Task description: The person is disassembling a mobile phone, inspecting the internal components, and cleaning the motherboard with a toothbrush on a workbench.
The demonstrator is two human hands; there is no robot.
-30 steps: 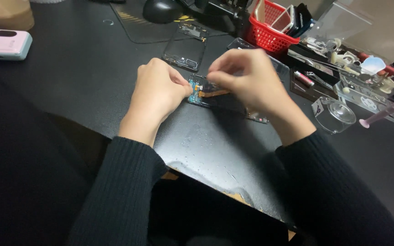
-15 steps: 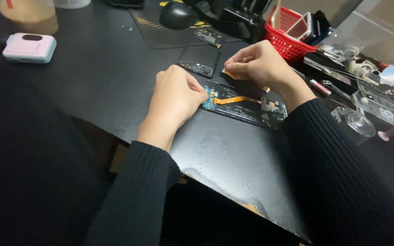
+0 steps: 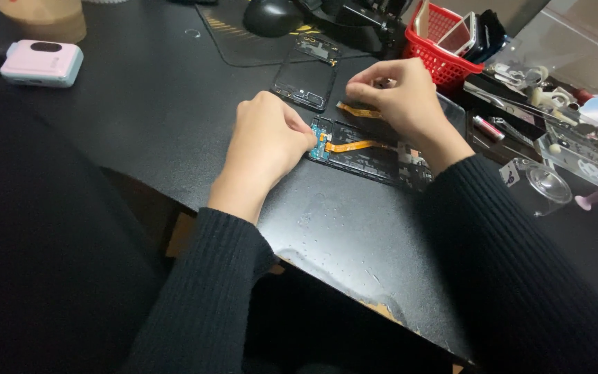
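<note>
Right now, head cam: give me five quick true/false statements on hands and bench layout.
1. The left hand rests on the end of the opened phone. True.
2. The right hand holds a screwdriver. False: its fingertips pinch an orange flex strip.
3. The red basket sits beyond the right hand. True.
4. The pink device lies beside the basket. False: it lies far off, at the desk's left side.
5. The black phone frame lies apart from the opened phone. True.

Left hand [image 3: 268, 138] steadies opened phone [image 3: 365, 154]; right hand [image 3: 399, 93] pinches orange flex cable [image 3: 356, 109].
</note>
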